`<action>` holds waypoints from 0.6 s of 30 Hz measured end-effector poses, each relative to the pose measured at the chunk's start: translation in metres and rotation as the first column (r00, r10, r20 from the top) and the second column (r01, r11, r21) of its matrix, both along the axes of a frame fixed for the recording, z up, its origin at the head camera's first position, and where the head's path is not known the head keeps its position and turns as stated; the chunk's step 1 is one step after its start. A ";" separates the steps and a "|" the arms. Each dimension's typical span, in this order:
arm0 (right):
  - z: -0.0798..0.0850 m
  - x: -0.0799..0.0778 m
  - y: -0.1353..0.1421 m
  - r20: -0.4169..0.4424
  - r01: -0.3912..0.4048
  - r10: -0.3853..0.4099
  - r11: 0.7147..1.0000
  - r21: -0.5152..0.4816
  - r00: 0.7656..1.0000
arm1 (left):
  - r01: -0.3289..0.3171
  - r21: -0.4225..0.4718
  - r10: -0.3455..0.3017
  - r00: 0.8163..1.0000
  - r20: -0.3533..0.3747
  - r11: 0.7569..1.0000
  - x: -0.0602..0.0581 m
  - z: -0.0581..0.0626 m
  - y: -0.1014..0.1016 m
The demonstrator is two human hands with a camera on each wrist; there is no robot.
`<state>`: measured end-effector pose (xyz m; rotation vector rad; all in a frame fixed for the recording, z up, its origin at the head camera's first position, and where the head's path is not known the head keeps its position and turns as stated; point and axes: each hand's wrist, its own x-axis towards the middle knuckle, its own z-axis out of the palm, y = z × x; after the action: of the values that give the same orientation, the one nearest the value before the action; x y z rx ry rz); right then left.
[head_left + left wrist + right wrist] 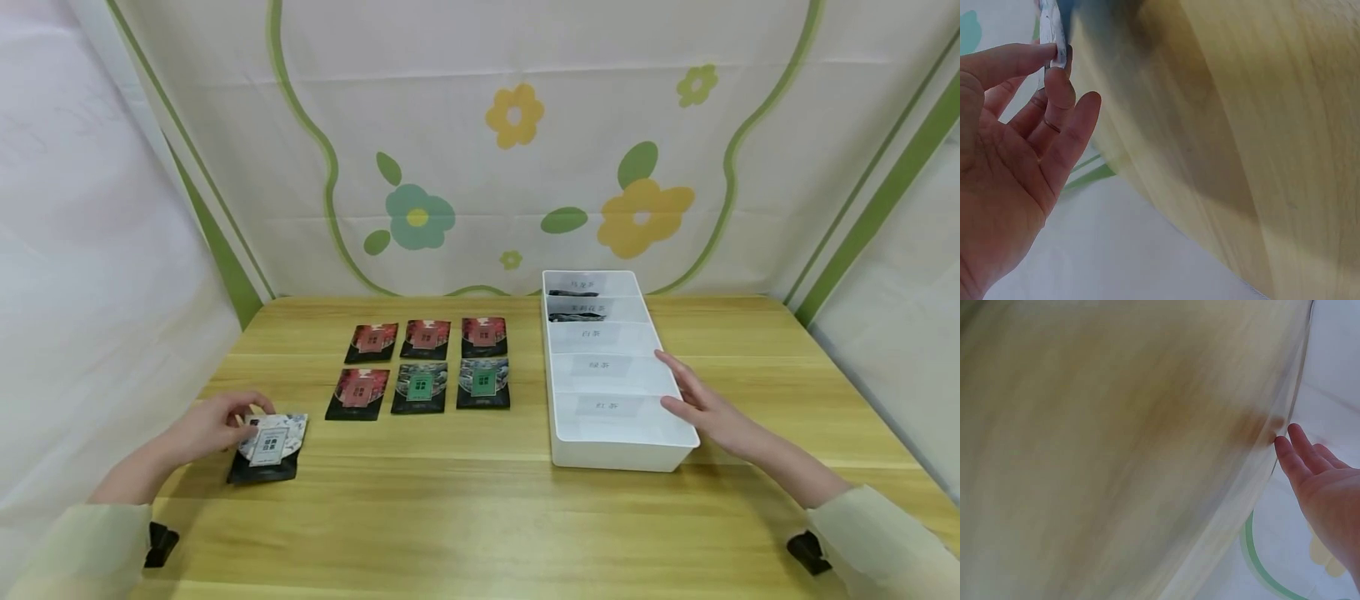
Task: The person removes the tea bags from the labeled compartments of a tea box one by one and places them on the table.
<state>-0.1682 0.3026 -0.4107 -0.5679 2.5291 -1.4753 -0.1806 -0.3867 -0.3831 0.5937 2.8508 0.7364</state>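
My left hand (206,427) pinches the upper left corner of a white-and-black tea packet (272,450) at the left of the table. In the left wrist view, the thumb and fingertips grip the packet's edge (1054,31), seen side-on. On the other side, my right hand (712,417) has its fingers extended at the right wall of a long white divided box (622,455). Dark packets (576,317) stand in its two rear compartments; the three nearer ones show only labels and white walls. The right wrist view shows the straight fingers (1297,459) over the wood.
Between the left hand and the box lie two rows of flat packets: several red ones (425,338) and two green ones (420,387). The wooden table (420,517) ends at a white flowered cloth (465,150) behind. Cloth walls stand at both sides.
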 end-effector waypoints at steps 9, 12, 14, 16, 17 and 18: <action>-0.001 0.000 0.000 -0.004 0.000 0.000 1.000 -0.004 1.000 | 0.018 -0.028 -0.016 0.999 0.050 0.999 -0.005 -0.012 -0.003; -0.002 0.000 0.000 -0.012 0.000 0.000 1.000 0.006 1.000 | 0.022 -0.034 -0.021 0.999 0.036 0.999 -0.006 -0.013 -0.002; -0.002 0.000 0.000 -0.016 0.000 0.000 1.000 0.015 1.000 | 0.019 -0.034 -0.017 0.999 0.034 0.999 -0.006 -0.014 -0.001; -0.003 0.000 0.001 -0.021 0.000 0.000 1.000 0.023 1.000 | 0.019 -0.032 -0.018 0.999 0.033 0.999 -0.005 -0.014 -0.001; -0.003 0.000 0.001 -0.020 0.002 -0.002 1.000 0.029 1.000 | 0.018 -0.035 -0.017 0.999 0.033 0.999 -0.005 -0.014 -0.001; -0.003 0.000 0.001 -0.016 0.000 0.001 1.000 0.025 1.000 | 0.014 -0.033 -0.013 0.999 0.033 0.999 -0.005 -0.014 -0.001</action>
<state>-0.1687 0.3035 -0.4136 -0.5790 2.5559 -1.4420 -0.1853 -0.3872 -0.3969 0.5898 2.8201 0.6883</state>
